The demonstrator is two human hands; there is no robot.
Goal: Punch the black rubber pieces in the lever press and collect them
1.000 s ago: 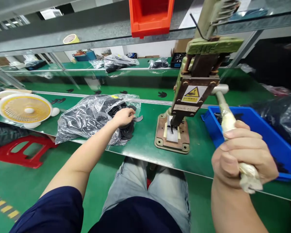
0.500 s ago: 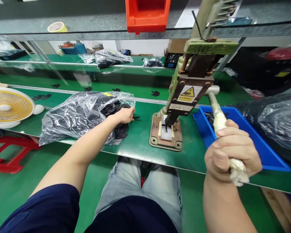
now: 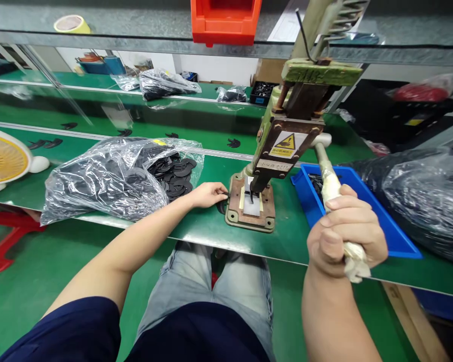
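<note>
My left hand [image 3: 210,194] is closed in a pinch on a thin black flat part [image 3: 222,204], right at the left edge of the hand press base [image 3: 249,215]. My right hand [image 3: 347,232] is wrapped round the cloth-wound press lever [image 3: 330,187], low and to the right of the press head [image 3: 289,141]. A clear plastic bag [image 3: 109,177] full of the same black parts lies open on the green bench to the left, with several parts spilling out of its mouth [image 3: 173,173].
A blue tray [image 3: 377,221] with black parts sits right of the press, a dark plastic bag [image 3: 423,196] beyond it. A yellow fan [image 3: 3,161] stands at far left. Loose black parts lie on the belt [image 3: 233,143]. An orange bin [image 3: 226,20] hangs overhead.
My left hand left the bag's mouth and moved right to the press base with a black part. My right hand stayed on the lever.
</note>
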